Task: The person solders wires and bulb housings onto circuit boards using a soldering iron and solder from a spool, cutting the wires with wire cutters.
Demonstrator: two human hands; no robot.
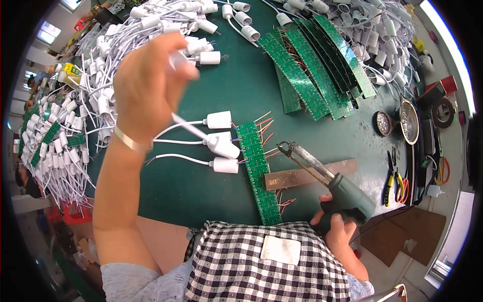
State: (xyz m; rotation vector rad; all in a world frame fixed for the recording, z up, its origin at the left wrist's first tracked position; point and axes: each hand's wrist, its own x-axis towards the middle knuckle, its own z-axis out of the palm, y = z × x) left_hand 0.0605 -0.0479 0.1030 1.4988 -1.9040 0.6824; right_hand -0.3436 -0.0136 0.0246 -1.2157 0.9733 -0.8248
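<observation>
A dark green surface (201, 186) fills most of the frame, heaped at the upper left and along the top with white lamp sockets on white cords (75, 116). A fan of long green circuit strips (317, 70) lies at the upper centre right.

The left hand (146, 90) is raised above the surface at the upper left of centre, its forearm rising from the lower left, a pale band at the wrist. Its fingers are curled around a white socket cord (188, 127), whose socket (221, 147) hangs just left of a green circuit strip (257, 171) lying at the centre. 2 more sockets rest there with their wires at that strip's left edge.

The right hand (337, 229), at the lower right, is clenched on the grip of a green soldering gun (337, 189), its tip (286, 147) pointing up-left, just right of the strip. A brown metal bar (309, 174) lies across the strip beneath it.

Pliers (390, 178) and tape rolls (443, 111) sit at the right edge. A checked cloth (261, 267) covers the lap at the bottom.
</observation>
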